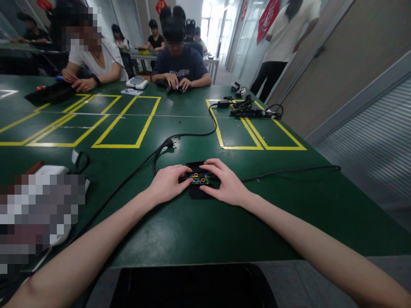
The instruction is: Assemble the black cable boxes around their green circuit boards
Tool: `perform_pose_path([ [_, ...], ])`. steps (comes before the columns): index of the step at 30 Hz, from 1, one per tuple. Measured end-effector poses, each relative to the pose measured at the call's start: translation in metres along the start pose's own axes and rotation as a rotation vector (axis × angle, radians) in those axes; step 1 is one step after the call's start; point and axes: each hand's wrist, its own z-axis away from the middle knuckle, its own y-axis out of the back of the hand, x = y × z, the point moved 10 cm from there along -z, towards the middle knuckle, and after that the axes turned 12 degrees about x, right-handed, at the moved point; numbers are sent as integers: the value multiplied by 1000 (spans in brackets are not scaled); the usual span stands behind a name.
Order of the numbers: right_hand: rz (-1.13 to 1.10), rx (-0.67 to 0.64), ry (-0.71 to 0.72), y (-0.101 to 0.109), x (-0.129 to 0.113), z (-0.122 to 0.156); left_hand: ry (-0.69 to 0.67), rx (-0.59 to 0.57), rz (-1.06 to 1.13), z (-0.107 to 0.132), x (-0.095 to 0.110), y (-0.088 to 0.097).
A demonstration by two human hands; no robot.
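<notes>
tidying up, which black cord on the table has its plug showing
The short looped cord by the left hand; its plug lies just beyond that hand. The long cord running right shows none.

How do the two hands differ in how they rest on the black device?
The left hand has its fingers curled at the left edge of the device; the right hand lies flatter, fingers reaching over its far edge. Both touch it, with a green circuit board showing between them.
</notes>
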Motion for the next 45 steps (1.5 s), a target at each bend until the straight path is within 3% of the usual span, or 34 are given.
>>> perform_pose_path([
  [3, -50, -9, 10, 7, 4, -1, 15, 0, -14, -1, -3, 0],
  [9, -118, -125, 181, 21, 2, 0, -25, 89, 50, -1, -3, 6],
  [14, -99, -223, 250, 15, -10, 4, -57, 115, 78, -2, -4, 6],
  [26, -3, -143, 302, 7, -12, 3, -122, 66, 57, -6, -6, 3],
  [33, 17, -99, 131, 14, 10, -2, -151, 76, 101, -4, -5, 6],
  [45, 146, -66, -10, 13, 31, -1, -124, 96, 136, -7, -6, 11],
])
